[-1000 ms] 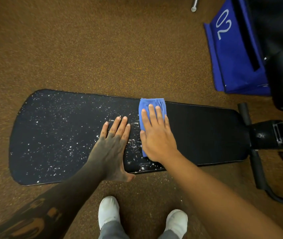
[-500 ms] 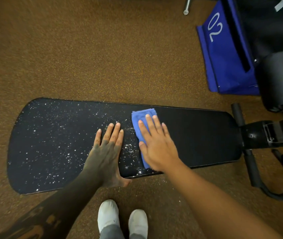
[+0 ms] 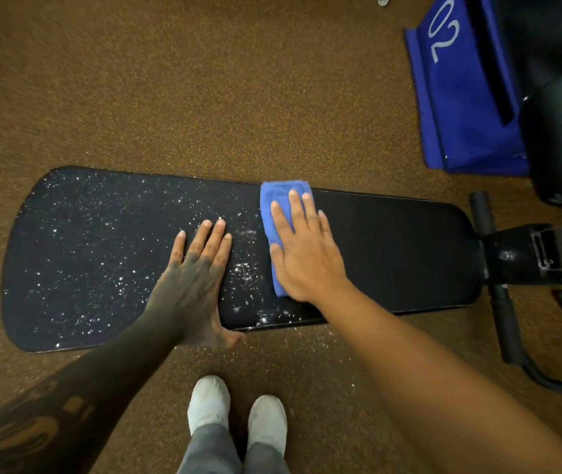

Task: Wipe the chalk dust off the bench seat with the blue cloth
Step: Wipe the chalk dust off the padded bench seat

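White chalk dust speckles the left half of the black bench seat, thickest near the middle. I see my left hand lying flat on the dusty part, palm down, fingers straight and close together, thumb hooked over the near edge. Just to its right, my right hand presses flat on the folded blue cloth, fingers slightly spread; the cloth reaches the seat's far edge. Right of the cloth the seat looks clean. Beyond that sits a blue pad marked 02. My white shoes stand on the brown floor.
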`<state>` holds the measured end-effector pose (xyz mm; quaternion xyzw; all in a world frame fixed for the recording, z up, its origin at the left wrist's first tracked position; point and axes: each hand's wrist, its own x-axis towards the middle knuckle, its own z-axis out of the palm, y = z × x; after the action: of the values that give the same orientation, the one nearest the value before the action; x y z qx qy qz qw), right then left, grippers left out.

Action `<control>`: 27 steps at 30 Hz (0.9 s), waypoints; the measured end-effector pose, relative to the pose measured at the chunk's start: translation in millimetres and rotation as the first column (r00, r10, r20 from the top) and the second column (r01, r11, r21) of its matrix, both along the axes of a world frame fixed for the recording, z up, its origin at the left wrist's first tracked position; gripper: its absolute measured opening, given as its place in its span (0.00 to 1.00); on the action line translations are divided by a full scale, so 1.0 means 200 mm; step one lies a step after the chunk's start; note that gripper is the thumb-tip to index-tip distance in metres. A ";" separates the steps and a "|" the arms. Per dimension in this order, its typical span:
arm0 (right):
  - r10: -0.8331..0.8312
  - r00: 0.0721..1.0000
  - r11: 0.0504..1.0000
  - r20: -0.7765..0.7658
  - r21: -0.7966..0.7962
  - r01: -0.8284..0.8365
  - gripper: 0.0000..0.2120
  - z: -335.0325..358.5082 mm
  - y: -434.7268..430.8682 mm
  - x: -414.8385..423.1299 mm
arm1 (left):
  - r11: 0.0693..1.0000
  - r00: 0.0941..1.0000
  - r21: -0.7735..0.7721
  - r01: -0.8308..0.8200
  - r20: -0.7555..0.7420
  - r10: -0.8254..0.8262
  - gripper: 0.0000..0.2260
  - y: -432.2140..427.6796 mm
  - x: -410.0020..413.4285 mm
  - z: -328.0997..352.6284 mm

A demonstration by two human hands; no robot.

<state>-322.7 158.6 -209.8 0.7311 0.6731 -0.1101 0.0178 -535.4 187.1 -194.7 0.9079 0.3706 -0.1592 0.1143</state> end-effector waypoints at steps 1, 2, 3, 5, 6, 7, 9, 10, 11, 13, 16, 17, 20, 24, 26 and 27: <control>-0.033 0.999 0.999 -0.008 0.002 0.033 0.32 0.00 0.02 0.00 | 1.000 1.000 0.004 0.000 -0.004 0.000 0.71 0.00 0.00 0.00; -0.060 0.998 0.998 -0.018 0.003 0.060 0.32 0.01 0.03 -0.02 | 1.000 1.000 0.010 0.000 -0.007 0.000 0.71 0.00 0.00 0.00; -0.073 0.997 0.997 -0.024 0.001 0.073 0.32 0.01 0.00 -0.05 | 1.000 1.000 0.015 0.001 -0.008 -0.001 0.71 -0.01 0.00 0.00; -0.031 0.999 1.000 -0.035 -0.003 0.031 0.32 0.02 -0.12 -0.13 | 1.000 1.000 0.022 0.001 -0.007 -0.001 0.71 -0.01 0.00 -0.01; 0.009 0.999 1.000 -0.041 -0.003 -0.009 0.32 0.02 -0.19 -0.15 | 1.000 1.000 0.022 0.002 -0.008 -0.002 0.71 -0.01 0.00 -0.01; 0.044 0.998 0.999 -0.046 -0.005 -0.044 0.32 0.02 -0.26 -0.15 | 1.000 1.000 0.022 0.002 -0.012 -0.001 0.71 -0.01 0.00 -0.01; 0.054 0.997 0.999 -0.046 0.007 -0.054 0.31 0.01 -0.32 -0.07 | 1.000 1.000 0.021 -0.004 -0.016 0.005 0.71 -0.02 0.00 -0.01; 0.020 0.999 1.000 -0.037 0.013 -0.019 0.31 0.00 -0.33 -0.02 | 1.000 1.000 0.017 -0.007 -0.013 0.007 0.71 -0.02 0.01 -0.01; -0.038 0.999 0.999 -0.024 0.009 0.038 0.31 0.00 -0.33 0.04 | 1.000 1.000 0.010 -0.010 -0.013 0.010 0.71 -0.02 0.01 0.00; -0.179 0.984 0.984 -0.001 -0.003 0.179 0.31 0.00 -0.33 0.07 | 1.000 1.000 -0.002 -0.013 -0.023 0.013 0.72 -0.01 0.01 0.00; -0.267 0.963 0.963 -0.037 0.011 0.268 0.32 0.01 -0.35 -0.10 | 1.000 1.000 0.015 -0.009 -0.026 0.009 0.71 0.00 0.00 -0.01; -0.229 0.972 0.973 -0.046 0.007 0.229 0.32 0.01 -0.38 -0.17 | 1.000 1.000 0.018 -0.007 -0.019 0.007 0.71 -0.01 0.00 -0.01; -0.111 0.993 0.994 -0.025 0.012 0.111 0.31 0.00 -0.45 -0.19 | 1.000 1.000 0.024 0.003 -0.007 -0.003 0.71 -0.01 -0.01 -0.02; -0.339 0.941 0.940 0.011 0.033 0.338 0.30 -0.02 -0.48 -0.05 | 0.999 0.999 0.015 0.051 -0.004 -0.050 0.72 0.02 -0.04 -0.02; -0.430 0.903 0.901 -0.014 0.052 0.431 0.30 -0.02 -0.47 -0.15 | 0.998 0.998 0.019 0.065 -0.006 -0.065 0.72 0.03 -0.05 -0.02; -0.417 0.909 0.907 -0.028 0.059 0.418 0.31 -0.02 -0.46 -0.22 | 0.997 0.997 0.022 0.071 -0.008 -0.071 0.72 0.03 -0.05 -0.02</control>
<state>-365.7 66.0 -214.5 0.8574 0.5046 -0.0952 -0.0341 -546.4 193.0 -199.1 0.9211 0.3404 -0.1621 0.0971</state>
